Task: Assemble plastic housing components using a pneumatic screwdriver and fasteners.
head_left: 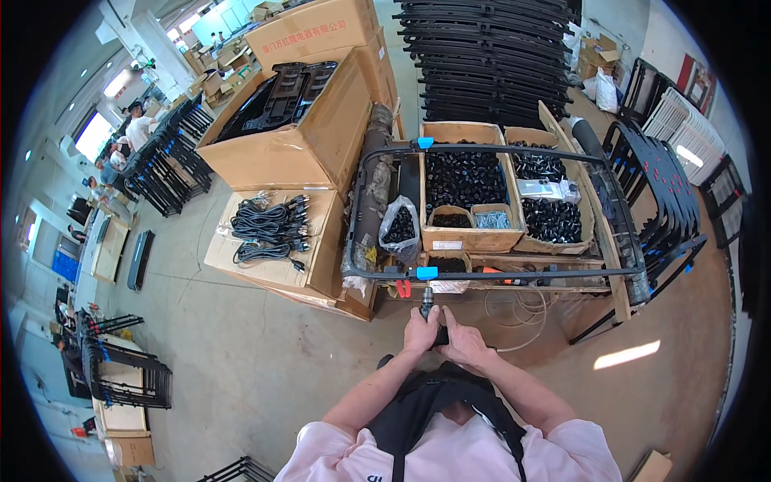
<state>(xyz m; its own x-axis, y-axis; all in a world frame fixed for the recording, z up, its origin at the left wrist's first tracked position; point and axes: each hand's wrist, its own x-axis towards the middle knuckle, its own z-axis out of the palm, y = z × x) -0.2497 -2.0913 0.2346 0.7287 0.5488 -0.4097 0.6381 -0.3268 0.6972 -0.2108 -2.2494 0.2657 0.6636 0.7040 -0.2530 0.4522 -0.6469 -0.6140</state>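
My left hand (419, 331) is wrapped round the body of a power drill (428, 296), just behind its silver chuck. My right hand (464, 341) grips the drill's dark handle from the other side, partly hiding it. The chuck points away from me at the near bar of a black rectangular frame (514, 275). A blue clip (426, 273) sits on that bar right ahead of the chuck, and another blue clip (425, 143) is on the far bar. Whether a bit touches the frame, I cannot tell. The frame lies across a wooden workbench with parts boxes.
Inside the frame, a cardboard box (431, 238) holds black caps and screws; a plastic bag (399, 230) stands beside it. Coiled black cables (271, 228) lie on a carton at left. A pale hose (534, 328) loops at right. Black frames (486, 60) are stacked behind; people work far left.
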